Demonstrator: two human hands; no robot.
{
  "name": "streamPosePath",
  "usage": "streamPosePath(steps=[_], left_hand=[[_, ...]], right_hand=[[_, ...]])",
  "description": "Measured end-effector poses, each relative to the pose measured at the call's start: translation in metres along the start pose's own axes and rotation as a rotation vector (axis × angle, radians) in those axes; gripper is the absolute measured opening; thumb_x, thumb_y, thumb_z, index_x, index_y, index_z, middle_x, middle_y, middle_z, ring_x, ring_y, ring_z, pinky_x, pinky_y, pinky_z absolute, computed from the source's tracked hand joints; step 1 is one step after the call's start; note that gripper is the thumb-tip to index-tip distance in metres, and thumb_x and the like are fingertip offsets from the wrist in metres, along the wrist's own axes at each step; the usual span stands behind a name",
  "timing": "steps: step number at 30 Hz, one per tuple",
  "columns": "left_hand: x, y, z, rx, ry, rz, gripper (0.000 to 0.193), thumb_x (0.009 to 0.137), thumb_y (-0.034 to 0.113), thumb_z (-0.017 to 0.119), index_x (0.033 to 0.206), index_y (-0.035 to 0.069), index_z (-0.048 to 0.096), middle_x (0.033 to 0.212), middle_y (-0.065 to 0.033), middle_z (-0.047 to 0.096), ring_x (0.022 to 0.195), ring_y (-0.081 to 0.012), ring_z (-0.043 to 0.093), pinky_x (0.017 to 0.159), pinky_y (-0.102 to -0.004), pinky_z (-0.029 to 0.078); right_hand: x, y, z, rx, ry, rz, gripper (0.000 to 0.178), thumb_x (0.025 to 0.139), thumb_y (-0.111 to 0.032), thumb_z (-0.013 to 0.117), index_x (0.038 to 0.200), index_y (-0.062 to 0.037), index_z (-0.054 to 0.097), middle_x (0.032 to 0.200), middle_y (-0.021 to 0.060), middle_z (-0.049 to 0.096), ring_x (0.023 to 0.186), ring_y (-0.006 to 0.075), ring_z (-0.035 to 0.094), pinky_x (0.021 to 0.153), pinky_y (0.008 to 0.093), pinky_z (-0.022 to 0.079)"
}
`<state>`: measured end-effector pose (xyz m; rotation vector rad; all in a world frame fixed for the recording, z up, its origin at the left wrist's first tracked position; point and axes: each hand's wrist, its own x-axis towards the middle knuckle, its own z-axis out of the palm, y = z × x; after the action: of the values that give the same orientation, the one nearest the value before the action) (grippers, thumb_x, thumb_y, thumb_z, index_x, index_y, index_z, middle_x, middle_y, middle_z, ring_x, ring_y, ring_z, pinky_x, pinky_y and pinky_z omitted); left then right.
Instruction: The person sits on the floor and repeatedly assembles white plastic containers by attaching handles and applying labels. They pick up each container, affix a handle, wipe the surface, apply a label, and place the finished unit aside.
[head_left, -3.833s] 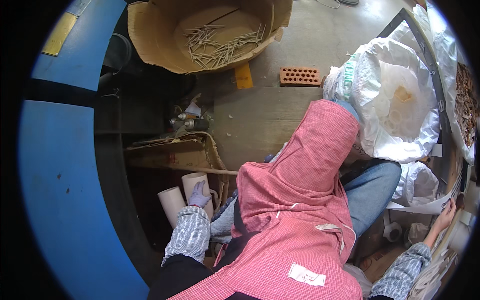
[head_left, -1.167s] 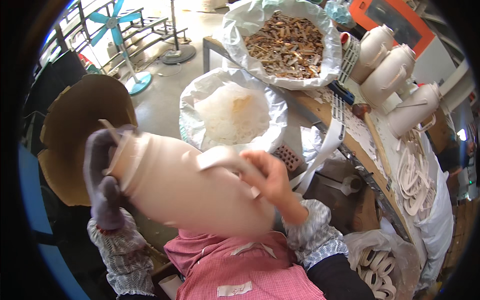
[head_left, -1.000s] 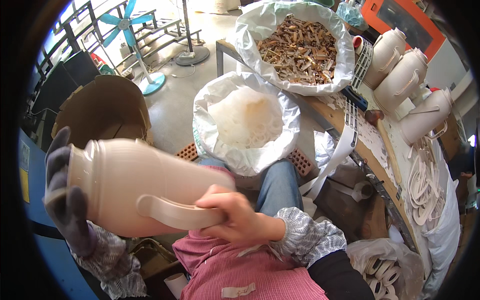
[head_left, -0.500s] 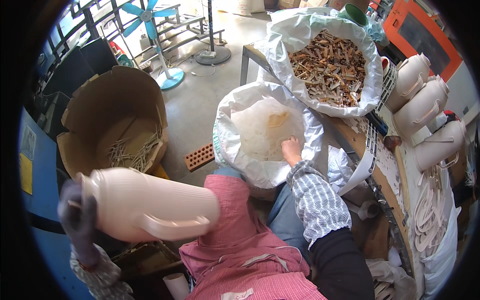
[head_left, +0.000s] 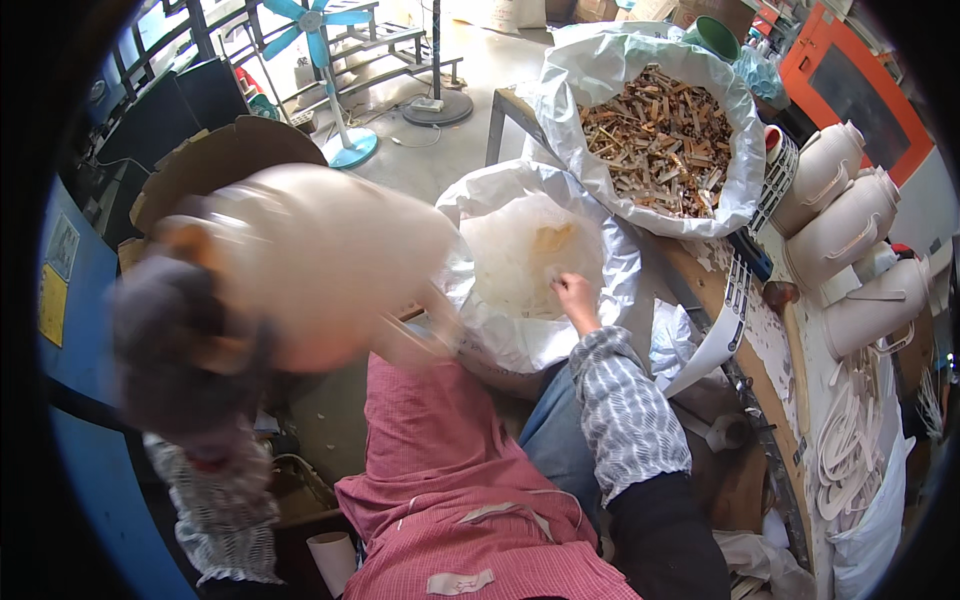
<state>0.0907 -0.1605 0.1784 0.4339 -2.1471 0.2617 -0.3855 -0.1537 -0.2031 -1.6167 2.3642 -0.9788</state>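
My left hand, in a dark glove, is raised at the left and grips the end of a pale pink plastic jug. The jug lies sideways in the air, its handle low on the right; both are smeared by motion. My right hand is bare, with fingers pinched together over the mouth of an open white sack. Pale, translucent contents with a yellowish patch lie in that sack. Whatever the right fingers hold is too small to make out.
A second white sack, full of brown and clear scraps, stands behind on the right. Several similar jugs lie on the bench beside a hammer and pale handle-shaped strips. A cardboard drum is partly hidden behind the raised jug.
My left hand has lifted the jug up and to the right, covering much of the cardboard drum. My right hand has shifted slightly left over the sack, fingers still together.
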Motion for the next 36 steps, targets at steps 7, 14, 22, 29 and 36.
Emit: streamPosePath(steps=[7, 14, 22, 29, 36], left_hand=[[-0.006, 0.118, 0.167, -0.537, -0.109, -0.035, 0.070, 0.062, 0.032, 0.081, 0.128, 0.021, 0.058, 0.131, -0.0125, 0.051, 0.121, -0.0345, 0.050, 0.098, -0.0474, 0.042], [-0.006, 0.125, 0.188, -0.729, -0.179, -0.229, 0.086, 0.056, 0.028, 0.087, 0.132, 0.011, 0.051, 0.134, -0.0140, 0.049, 0.123, -0.0349, 0.050, 0.097, -0.0463, 0.043], [0.019, 0.113, 0.167, -0.452, -0.470, 0.187, 0.055, 0.063, 0.047, 0.070, 0.110, 0.019, 0.063, 0.124, -0.0205, 0.049, 0.115, -0.0397, 0.052, 0.094, -0.0478, 0.046], [0.022, 0.119, 0.174, -0.401, -0.488, 0.257, 0.031, 0.069, 0.037, 0.069, 0.087, 0.012, 0.063, 0.123, -0.0203, 0.050, 0.114, -0.0382, 0.053, 0.093, -0.0449, 0.048], [0.016, 0.108, 0.179, -0.692, -0.400, 0.186, 0.028, 0.068, 0.032, 0.074, 0.091, 0.018, 0.068, 0.129, -0.0211, 0.050, 0.120, -0.0399, 0.050, 0.098, -0.0464, 0.044]], right_hand=[[-0.012, -0.026, -0.070, 0.206, 0.047, -0.163, 0.027, 0.090, -0.026, 0.065, 0.082, -0.0004, 0.068, 0.066, 0.0074, 0.066, 0.056, 0.0138, 0.059, 0.055, 0.0324, 0.045], [-0.030, -0.129, -0.189, 1.125, -0.071, 0.157, 0.050, 0.092, -0.007, 0.060, 0.139, -0.0050, 0.041, 0.071, 0.0021, 0.060, 0.053, 0.0049, 0.047, 0.046, 0.0191, 0.036], [-0.111, -0.215, -0.263, 0.744, -0.079, 0.033, 0.018, 0.088, 0.000, 0.061, 0.105, -0.0046, 0.059, 0.074, -0.0012, 0.059, 0.061, 0.0034, 0.053, 0.050, 0.0165, 0.042], [-0.124, -0.248, -0.265, -0.247, 0.134, -0.488, 0.029, 0.070, 0.003, 0.069, 0.098, -0.0024, 0.065, 0.087, 0.0098, 0.057, 0.077, 0.0269, 0.060, 0.068, 0.0363, 0.051], [-0.128, -0.257, -0.282, -0.388, -0.074, -0.713, 0.020, 0.071, -0.005, 0.060, 0.090, 0.0016, 0.060, 0.106, 0.0170, 0.059, 0.094, 0.0256, 0.059, 0.073, 0.0286, 0.054]])
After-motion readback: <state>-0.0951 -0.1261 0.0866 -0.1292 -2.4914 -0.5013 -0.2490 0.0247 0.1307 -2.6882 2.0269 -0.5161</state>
